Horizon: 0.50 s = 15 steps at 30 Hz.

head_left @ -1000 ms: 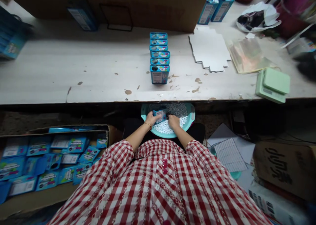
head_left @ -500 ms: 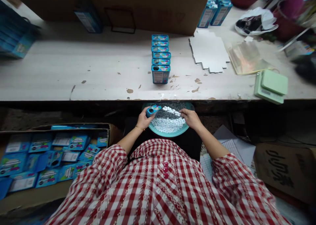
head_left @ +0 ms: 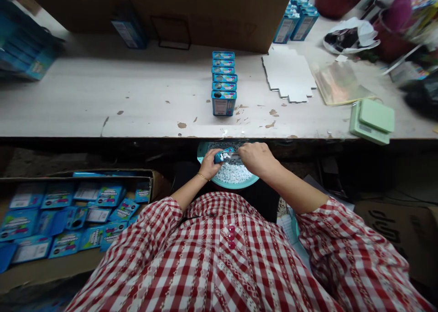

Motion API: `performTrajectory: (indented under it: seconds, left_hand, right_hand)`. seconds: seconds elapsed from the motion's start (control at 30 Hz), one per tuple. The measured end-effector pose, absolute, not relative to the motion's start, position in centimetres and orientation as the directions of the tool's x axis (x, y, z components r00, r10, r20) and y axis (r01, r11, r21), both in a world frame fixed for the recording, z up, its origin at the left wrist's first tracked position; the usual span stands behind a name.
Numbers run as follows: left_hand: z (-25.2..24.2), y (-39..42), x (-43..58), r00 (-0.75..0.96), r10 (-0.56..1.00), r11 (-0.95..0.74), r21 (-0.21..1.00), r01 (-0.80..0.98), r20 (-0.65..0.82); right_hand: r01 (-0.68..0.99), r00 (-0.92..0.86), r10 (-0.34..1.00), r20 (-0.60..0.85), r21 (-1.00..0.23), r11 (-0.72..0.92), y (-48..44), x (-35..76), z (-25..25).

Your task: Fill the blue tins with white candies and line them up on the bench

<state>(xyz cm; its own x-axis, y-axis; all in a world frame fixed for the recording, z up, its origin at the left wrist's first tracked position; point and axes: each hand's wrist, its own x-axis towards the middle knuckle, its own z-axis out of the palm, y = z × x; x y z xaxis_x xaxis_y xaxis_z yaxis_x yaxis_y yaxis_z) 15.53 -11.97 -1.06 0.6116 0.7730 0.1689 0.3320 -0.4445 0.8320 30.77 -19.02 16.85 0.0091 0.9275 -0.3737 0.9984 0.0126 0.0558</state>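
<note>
My left hand [head_left: 209,164] grips a small blue tin [head_left: 223,155] over a teal plastic basin [head_left: 236,183], and white mints [head_left: 223,157] show at the tin's open end. My right hand [head_left: 256,159] is close beside the tin and pinches a narrow metal scoop [head_left: 234,155], whose tip meets the tin's opening. Its contents are too small to make out. A heap of white mints [head_left: 232,173] fills the basin below both hands, and my hands hide its far part.
A white, paint-chipped table edge [head_left: 171,136] runs just beyond the basin, with a row of blue tins [head_left: 223,103] standing on it. Flat white card blanks [head_left: 289,77] and a green scale [head_left: 371,121] lie to the right. A cardboard box of blue cartons [head_left: 68,216] sits at lower left.
My right hand has moved left from the mints to the tin, bringing the scoop to its opening. The tin has shifted slightly right, and white mints show at its end.
</note>
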Motion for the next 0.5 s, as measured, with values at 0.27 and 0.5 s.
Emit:
performTrajectory:
  seconds: [0.27,0.5]
  left_hand:
    - [1.7,-12.1,14.9,0.579,0.775,-0.448,0.868,0.216,0.255]
    - [8.2,-7.2,17.6,0.563,0.767,-0.421,0.904,0.079,0.308]
  right_hand:
    - [0.997,0.070,0.963,-0.262,-0.025,-0.079,-21.4,33.3,18.6]
    - [0.800,0.321,0.926,0.200,-0.580,-0.152,-25.7,39.1,16.3]
